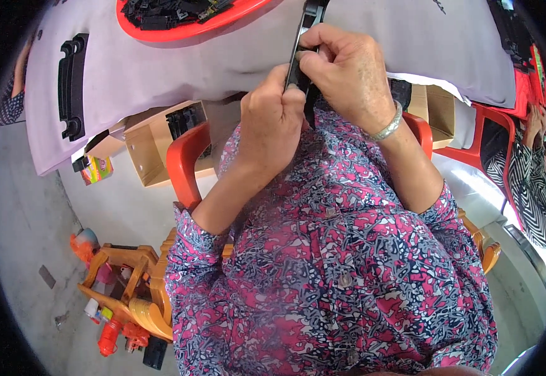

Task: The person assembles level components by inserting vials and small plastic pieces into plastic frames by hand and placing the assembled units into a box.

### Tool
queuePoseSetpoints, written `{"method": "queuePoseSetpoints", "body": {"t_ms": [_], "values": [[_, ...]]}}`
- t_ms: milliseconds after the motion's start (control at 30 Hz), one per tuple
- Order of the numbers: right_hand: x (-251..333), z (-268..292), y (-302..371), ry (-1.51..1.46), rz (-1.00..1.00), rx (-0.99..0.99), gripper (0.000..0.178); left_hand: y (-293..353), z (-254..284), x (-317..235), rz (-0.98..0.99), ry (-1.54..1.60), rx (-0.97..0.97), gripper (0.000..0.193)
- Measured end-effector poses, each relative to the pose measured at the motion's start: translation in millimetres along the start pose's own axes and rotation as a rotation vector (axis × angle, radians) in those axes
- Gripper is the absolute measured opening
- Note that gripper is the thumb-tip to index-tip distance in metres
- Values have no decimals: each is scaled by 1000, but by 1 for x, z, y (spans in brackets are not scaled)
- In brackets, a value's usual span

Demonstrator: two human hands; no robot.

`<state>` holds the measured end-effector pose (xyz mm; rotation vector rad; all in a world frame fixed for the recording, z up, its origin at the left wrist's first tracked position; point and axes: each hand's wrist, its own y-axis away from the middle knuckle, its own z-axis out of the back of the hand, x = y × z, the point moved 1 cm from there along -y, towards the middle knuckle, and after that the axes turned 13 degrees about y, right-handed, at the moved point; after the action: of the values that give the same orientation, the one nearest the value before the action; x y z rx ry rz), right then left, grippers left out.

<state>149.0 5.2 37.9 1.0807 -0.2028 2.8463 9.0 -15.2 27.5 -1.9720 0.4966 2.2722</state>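
Observation:
A long, narrow black plastic part (312, 11) stands lengthwise in front of my chest, over the table's near edge. My left hand (268, 125) is closed round its lower stretch, with the thumb against its face. My right hand (354, 78), with a bracelet at the wrist, pinches at its right side a little higher up; whether a smaller piece sits between those fingertips is hidden. Far to the left on the cloth lies a black plastic piece (72, 88) with rounded ends. A red tray (185, 35) full of small black parts rests at the far side, left of my hands.
A pale cloth (223, 69) covers the table. Below it stand open cardboard boxes (144, 153), one holding black parts. Red chair arms (185, 156) flank me. Wooden furniture (141, 282) and toys (108, 338) are at lower left. Another person's patterned sleeve (527, 194) shows at right.

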Motion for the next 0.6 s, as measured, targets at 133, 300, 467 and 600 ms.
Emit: {"method": "queuePoseSetpoints", "body": {"t_ms": [133, 300, 467, 600], "values": [[-2, -1, -3, -108, -77, 56, 16, -1, -2, 7, 28, 49, 19, 29], [-4, -4, -3, -83, -35, 32, 15, -4, -5, 8, 16, 63, -14, 24], [-3, -4, -2, -59, -36, 40, 12, -9, -3, 0, 5, -14, 1, 24], [1, -5, 0, -54, -32, 6, 11, -13, -2, 1, -72, -121, 14, 23]]}}
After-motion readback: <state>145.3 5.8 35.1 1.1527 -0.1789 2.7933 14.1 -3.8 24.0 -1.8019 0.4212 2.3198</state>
